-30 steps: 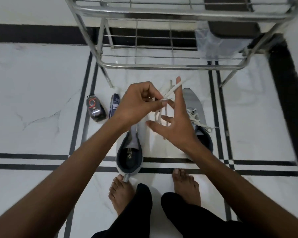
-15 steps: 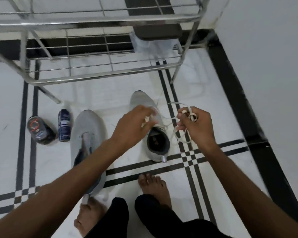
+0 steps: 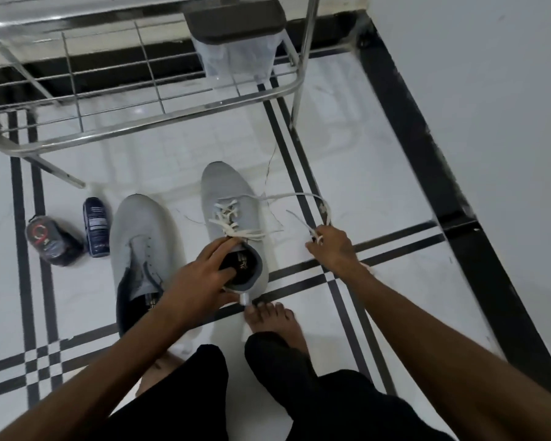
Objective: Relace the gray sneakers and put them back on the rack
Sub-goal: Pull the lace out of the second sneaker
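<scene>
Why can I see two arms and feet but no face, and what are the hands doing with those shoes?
The camera sits on the person's head and looks down, so you see only their own arms and bare feet. Two gray sneakers stand on the floor in front of a metal rack. The left hand holds the laced sneaker at its opening. The right hand pinches its white lace out to the side. The other sneaker has no lace. Two small bottles lie beside it.
</scene>
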Demonstrator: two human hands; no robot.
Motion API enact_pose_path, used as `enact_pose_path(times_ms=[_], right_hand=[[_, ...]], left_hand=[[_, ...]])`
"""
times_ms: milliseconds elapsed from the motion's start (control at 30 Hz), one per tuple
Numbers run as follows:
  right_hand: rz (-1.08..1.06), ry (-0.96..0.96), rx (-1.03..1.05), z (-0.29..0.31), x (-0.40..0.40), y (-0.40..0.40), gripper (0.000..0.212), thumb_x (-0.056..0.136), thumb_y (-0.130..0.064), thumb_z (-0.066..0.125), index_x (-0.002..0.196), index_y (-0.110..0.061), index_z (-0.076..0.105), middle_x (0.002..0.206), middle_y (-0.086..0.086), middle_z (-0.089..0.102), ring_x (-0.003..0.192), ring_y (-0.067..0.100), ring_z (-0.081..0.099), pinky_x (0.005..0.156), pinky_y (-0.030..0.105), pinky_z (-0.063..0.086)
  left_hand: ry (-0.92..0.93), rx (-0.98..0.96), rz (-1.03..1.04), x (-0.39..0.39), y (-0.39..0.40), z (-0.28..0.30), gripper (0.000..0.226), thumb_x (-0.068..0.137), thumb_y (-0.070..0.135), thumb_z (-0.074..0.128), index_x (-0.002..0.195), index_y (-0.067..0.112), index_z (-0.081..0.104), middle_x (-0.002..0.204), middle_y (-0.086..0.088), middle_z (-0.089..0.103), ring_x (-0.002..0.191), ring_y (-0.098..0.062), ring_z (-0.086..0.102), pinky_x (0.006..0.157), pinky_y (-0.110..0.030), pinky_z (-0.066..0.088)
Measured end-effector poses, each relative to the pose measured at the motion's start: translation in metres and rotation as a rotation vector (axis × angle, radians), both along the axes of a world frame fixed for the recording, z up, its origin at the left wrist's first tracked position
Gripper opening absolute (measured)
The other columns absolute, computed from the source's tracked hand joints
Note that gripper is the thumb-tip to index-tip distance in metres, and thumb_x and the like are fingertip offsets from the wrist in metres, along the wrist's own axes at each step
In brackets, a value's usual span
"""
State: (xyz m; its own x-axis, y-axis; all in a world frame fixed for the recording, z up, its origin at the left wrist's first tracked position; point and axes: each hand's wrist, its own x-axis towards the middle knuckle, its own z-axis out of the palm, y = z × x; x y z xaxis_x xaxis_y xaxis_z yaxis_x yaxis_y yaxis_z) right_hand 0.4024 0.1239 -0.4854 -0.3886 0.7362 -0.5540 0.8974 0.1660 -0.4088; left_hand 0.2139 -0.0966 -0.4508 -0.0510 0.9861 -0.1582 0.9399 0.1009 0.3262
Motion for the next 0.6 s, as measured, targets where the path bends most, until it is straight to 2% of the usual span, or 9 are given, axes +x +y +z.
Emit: enact_pose_path(times_ms=[67, 133, 200, 233, 333, 367, 433, 500, 600], right_hand=[[0.114, -0.080, -0.013, 0.001, 0.000, -0.006, 0.049, 0.089, -0.037, 0.067, 0.131, -0.017, 0.053, 0.126, 0.008, 0.059, 0.113, 0.028, 0.058, 0.092, 0.037, 0.049], [0.230, -0.189, 0.063, 0.005, -0.004, -0.007, 0.061, 0.089, -0.042, 0.064, 0.142, -0.021, 0.041, 0.140, 0.010, 0.047, 0.124, 0.030, 0.049, 0.099, 0.042, 0.044], [0.300, -0.205, 0.202, 0.011, -0.012, -0.008, 0.059, 0.092, -0.036, 0.060, 0.144, -0.020, 0.039, 0.145, 0.012, 0.040, 0.128, 0.031, 0.043, 0.101, 0.043, 0.041], [0.318, -0.153, 0.262, 0.013, -0.018, -0.007, 0.056, 0.093, -0.031, 0.058, 0.144, -0.019, 0.040, 0.147, 0.012, 0.039, 0.130, 0.030, 0.042, 0.102, 0.042, 0.040], [0.429, 0.067, 0.281, 0.009, -0.043, -0.004, 0.061, 0.095, -0.024, 0.058, 0.151, -0.022, 0.035, 0.158, 0.011, 0.029, 0.145, 0.029, 0.026, 0.115, 0.042, 0.031], [0.485, 0.103, 0.251, 0.002, -0.053, -0.002, 0.064, 0.096, -0.024, 0.057, 0.154, -0.024, 0.030, 0.162, 0.011, 0.021, 0.149, 0.029, 0.018, 0.118, 0.042, 0.025], [0.634, 0.074, 0.220, -0.016, -0.073, 0.003, 0.068, 0.099, -0.027, 0.054, 0.158, -0.027, 0.020, 0.166, 0.013, 0.006, 0.153, 0.030, 0.005, 0.122, 0.044, 0.019], [0.717, 0.013, 0.221, -0.033, -0.080, 0.007, 0.065, 0.102, -0.035, 0.047, 0.158, -0.025, 0.017, 0.166, 0.014, 0.001, 0.153, 0.031, 0.000, 0.121, 0.047, 0.019], [0.540, 0.047, 0.227, -0.044, -0.066, 0.007, 0.060, 0.104, -0.037, 0.039, 0.157, -0.015, 0.024, 0.165, 0.015, 0.009, 0.152, 0.035, 0.007, 0.122, 0.047, 0.019]], left_hand=[[-0.005, -0.018, -0.008, -0.004, -0.017, 0.002, 0.039, 0.065, 0.049, 0.085, 0.079, 0.015, 0.071, 0.151, -0.011, 0.040, 0.140, -0.027, 0.036, 0.078, -0.043, 0.060], [-0.014, -0.003, -0.013, -0.006, -0.027, 0.007, 0.049, 0.069, 0.064, 0.076, 0.087, 0.018, 0.071, 0.148, -0.010, 0.042, 0.134, -0.027, 0.042, 0.084, -0.039, 0.058], [-0.034, 0.057, 0.034, -0.007, -0.029, 0.012, 0.059, 0.076, 0.076, 0.058, 0.095, 0.020, 0.069, 0.141, -0.007, 0.048, 0.123, -0.024, 0.050, 0.076, -0.036, 0.055], [-0.053, 0.092, 0.084, -0.008, -0.027, 0.014, 0.059, 0.081, 0.076, 0.052, 0.099, 0.021, 0.067, 0.138, -0.005, 0.050, 0.118, -0.023, 0.053, 0.071, -0.035, 0.055], [-0.099, 0.155, 0.254, -0.008, -0.011, 0.015, 0.035, 0.093, 0.053, 0.049, 0.111, 0.024, 0.059, 0.132, 0.002, 0.047, 0.107, -0.021, 0.059, 0.063, -0.031, 0.052], [-0.101, 0.158, 0.303, -0.009, -0.004, 0.014, 0.032, 0.094, 0.044, 0.054, 0.118, 0.024, 0.058, 0.133, 0.002, 0.046, 0.109, -0.022, 0.058, 0.064, -0.032, 0.053], [-0.098, 0.118, 0.377, -0.009, 0.007, 0.009, 0.039, 0.090, 0.035, 0.065, 0.127, 0.024, 0.058, 0.138, 0.000, 0.045, 0.116, -0.023, 0.055, 0.075, -0.038, 0.057], [-0.102, 0.072, 0.403, -0.011, 0.017, 0.005, 0.037, 0.086, 0.030, 0.073, 0.122, 0.021, 0.064, 0.134, -0.002, 0.050, 0.116, -0.025, 0.053, 0.083, -0.043, 0.056], [-0.144, 0.096, 0.421, -0.014, 0.023, 0.000, 0.024, 0.083, 0.017, 0.076, 0.106, 0.014, 0.071, 0.117, -0.004, 0.061, 0.106, -0.028, 0.057, 0.086, -0.039, 0.051]])
